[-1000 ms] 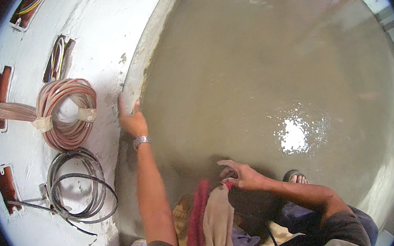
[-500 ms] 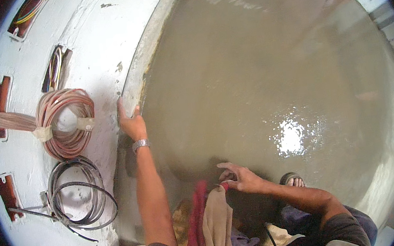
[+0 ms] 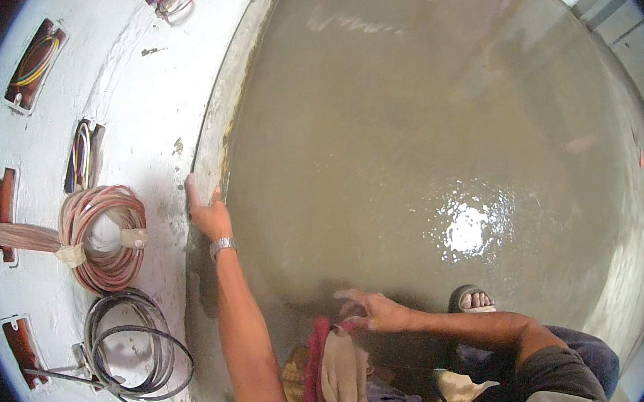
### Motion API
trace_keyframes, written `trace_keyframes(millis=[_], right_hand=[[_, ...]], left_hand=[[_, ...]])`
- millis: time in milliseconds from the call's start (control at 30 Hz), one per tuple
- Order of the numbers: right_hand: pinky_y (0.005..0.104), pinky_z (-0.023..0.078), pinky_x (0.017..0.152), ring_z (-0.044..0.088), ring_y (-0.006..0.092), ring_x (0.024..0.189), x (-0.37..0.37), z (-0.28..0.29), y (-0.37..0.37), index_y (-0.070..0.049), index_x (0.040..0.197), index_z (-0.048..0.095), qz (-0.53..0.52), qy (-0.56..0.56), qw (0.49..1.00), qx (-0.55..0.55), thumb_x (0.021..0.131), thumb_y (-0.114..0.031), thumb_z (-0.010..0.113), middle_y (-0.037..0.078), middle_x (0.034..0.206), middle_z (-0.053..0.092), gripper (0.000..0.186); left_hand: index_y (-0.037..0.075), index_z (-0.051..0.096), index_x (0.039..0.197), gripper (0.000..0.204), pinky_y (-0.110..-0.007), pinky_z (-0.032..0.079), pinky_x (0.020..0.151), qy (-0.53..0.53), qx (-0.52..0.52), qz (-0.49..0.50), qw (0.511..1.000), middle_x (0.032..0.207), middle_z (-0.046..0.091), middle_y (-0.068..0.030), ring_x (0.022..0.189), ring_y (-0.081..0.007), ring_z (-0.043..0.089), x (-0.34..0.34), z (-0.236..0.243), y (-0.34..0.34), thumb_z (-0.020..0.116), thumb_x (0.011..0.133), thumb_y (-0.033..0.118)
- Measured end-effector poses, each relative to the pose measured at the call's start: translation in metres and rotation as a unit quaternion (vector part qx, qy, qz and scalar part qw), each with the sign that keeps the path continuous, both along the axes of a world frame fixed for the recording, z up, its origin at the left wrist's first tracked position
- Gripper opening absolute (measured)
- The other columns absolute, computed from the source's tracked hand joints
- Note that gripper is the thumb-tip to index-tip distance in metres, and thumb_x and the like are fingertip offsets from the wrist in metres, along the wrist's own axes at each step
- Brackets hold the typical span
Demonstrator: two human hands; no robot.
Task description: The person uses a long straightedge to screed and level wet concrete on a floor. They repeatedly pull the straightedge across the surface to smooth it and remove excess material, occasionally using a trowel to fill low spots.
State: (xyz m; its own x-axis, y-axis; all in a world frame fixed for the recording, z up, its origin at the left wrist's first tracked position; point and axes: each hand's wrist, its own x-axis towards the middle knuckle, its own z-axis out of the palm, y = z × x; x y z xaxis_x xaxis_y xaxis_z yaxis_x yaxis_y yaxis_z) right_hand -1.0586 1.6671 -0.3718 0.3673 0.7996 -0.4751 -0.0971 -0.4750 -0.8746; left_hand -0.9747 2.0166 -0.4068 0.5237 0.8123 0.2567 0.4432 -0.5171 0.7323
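Note:
My left hand (image 3: 208, 212) is at the pale grey strip (image 3: 237, 85) along the white wall's foot, thumb and forefinger apart and touching it; a metal watch is on that wrist. Lower and to the right, my right hand (image 3: 371, 312) has bent fingers at the top of a red cloth (image 3: 321, 340), with the forefinger raised. A beige cloth (image 3: 344, 377) hangs beside the red one. Beyond both hands spreads the smooth, wet grey floor (image 3: 422, 114), with glare on it.
Coiled red-brown cables (image 3: 104, 272) and black cable (image 3: 153, 341) hang on the left wall (image 3: 51, 289), among several recessed boxes (image 3: 1, 193) with wires. My sandalled foot (image 3: 471, 301) rests on the floor at right, near my bent knee. A pale edge (image 3: 623, 265) bounds the floor's right side.
The view has tilted, so the wall's boxes and coils sit lower in it and another box shows at the top. Both hands appear lower, in much the same pose.

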Motion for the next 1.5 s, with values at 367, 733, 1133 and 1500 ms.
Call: trace_keyframes(millis=[367, 733, 1133, 1500], right_hand=[[0.043, 0.047, 0.091, 0.061, 0.0351, 0.106, 0.004, 0.002, -0.006, -0.012, 0.137, 0.037, -0.023, 0.016, 1.0, -0.004, 0.086, -0.018, 0.065, 0.018, 0.112, 0.064, 0.059], [0.0434, 0.047, 0.092, 0.06, 0.0366, 0.107, 0.016, 0.018, -0.006, -0.008, 0.137, 0.037, -0.042, 0.036, 0.998, 0.0, 0.085, -0.015, 0.064, 0.019, 0.113, 0.063, 0.058], [0.0421, 0.046, 0.094, 0.06, 0.0314, 0.109, 0.026, 0.016, -0.013, -0.008, 0.138, 0.034, -0.043, 0.042, 0.998, -0.005, 0.085, -0.014, 0.063, 0.018, 0.114, 0.064, 0.061], [0.041, 0.044, 0.095, 0.057, 0.0306, 0.113, 0.034, 0.02, -0.037, -0.01, 0.139, 0.034, -0.07, 0.065, 0.995, -0.031, 0.086, -0.014, 0.064, 0.017, 0.117, 0.062, 0.062]], left_hand=[[0.008, 0.046, 0.136, 0.065, -0.038, 0.039, 0.102, -0.002, -0.007, -0.025, 1.0, 0.131, 0.053, -0.0214, 0.12, -0.0332, 0.053, -0.013, -0.005, -0.004, 0.068, 0.075, -0.003], [0.011, 0.046, 0.136, 0.066, -0.045, 0.048, 0.088, 0.326, 0.03, -0.019, 0.945, 0.123, 0.057, -0.0238, 0.11, -0.0377, 0.058, -0.021, 0.071, -0.029, 0.071, 0.079, 0.033], [0.03, 0.022, 0.148, 0.083, -0.049, 0.051, 0.076, 0.36, 0.215, -0.122, 0.9, 0.107, 0.061, -0.0267, 0.093, -0.0418, 0.063, 0.033, 0.022, 0.018, 0.066, 0.081, 0.049], [0.035, 0.019, 0.148, 0.084, -0.047, 0.053, 0.067, 0.352, 0.258, -0.155, 0.886, 0.104, 0.061, -0.0279, 0.085, -0.0397, 0.064, 0.017, 0.011, 0.021, 0.068, 0.081, 0.042]])
